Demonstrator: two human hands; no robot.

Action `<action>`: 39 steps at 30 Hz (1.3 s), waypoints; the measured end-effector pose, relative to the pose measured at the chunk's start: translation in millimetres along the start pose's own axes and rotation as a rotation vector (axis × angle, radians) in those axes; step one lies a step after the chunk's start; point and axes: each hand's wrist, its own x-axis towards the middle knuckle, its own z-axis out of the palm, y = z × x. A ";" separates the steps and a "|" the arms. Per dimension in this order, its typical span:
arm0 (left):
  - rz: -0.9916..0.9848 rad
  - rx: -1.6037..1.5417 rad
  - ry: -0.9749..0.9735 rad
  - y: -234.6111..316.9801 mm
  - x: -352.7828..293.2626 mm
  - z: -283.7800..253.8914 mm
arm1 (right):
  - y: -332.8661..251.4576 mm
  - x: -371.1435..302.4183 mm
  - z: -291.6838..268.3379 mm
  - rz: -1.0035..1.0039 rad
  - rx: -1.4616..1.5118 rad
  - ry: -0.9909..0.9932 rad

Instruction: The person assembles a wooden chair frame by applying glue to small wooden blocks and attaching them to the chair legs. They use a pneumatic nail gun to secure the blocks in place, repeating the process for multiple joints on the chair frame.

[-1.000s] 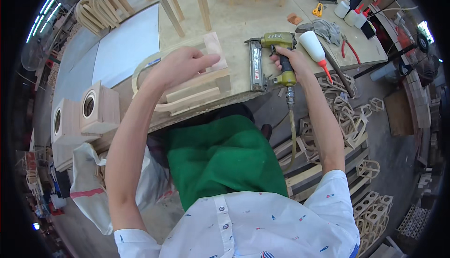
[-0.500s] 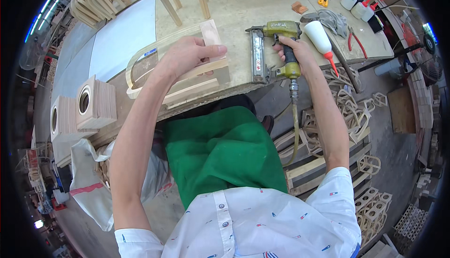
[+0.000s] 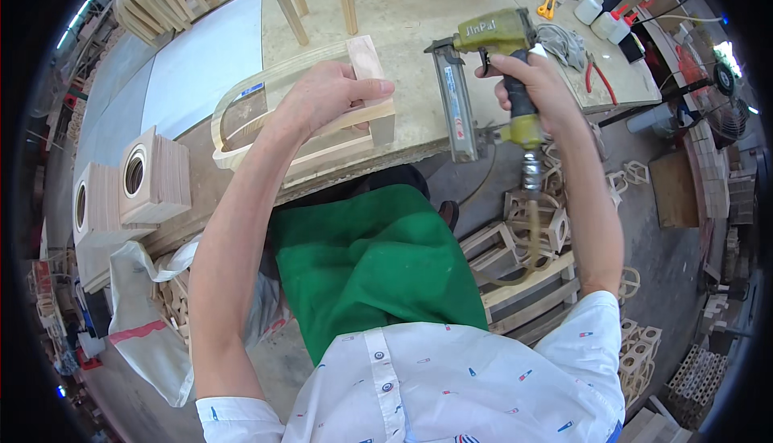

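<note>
My left hand [image 3: 326, 97] is closed around the end of a U-shaped wooden frame [image 3: 222, 133] at the front of the workbench. Its thumb lies along a pale wood block [image 3: 366, 57] that sits across the frame's open end. The fingers below are partly hidden by the frame's rails. To the right, my right hand [image 3: 549, 93] grips the black handle of an olive-green pneumatic nail gun [image 3: 493, 32], one finger near the trigger. The gun is lifted, its magazine hanging beside the bench edge, apart from the frame. An air hose [image 3: 533, 234] runs down from its base.
Stacks of square wooden plates with round holes [image 3: 165, 177] stand left, above a white sack [image 3: 145, 346] of offcuts. Red-handled pliers [image 3: 600, 81], a grey glove [image 3: 561, 45] and glue bottles [image 3: 590, 8] lie at the right. Wooden frames [image 3: 547, 222] pile beside the bench.
My right hand has raised the nail gun off the bench and moved it slightly right and nearer to me. The left hand keeps its hold on the frame and block.
</note>
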 end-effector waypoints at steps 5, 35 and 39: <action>-0.014 -0.037 0.004 7.2 -6.3 0.9 | -79.5 -41.1 21.9 -0.069 -0.300 -0.142; 0.073 -0.059 -0.026 -9.4 10.8 -1.8 | -134.2 -57.1 87.5 0.081 -0.700 -0.156; 0.058 -0.046 -0.028 -5.3 3.6 -2.3 | -131.6 -58.0 87.9 0.041 -0.731 -0.130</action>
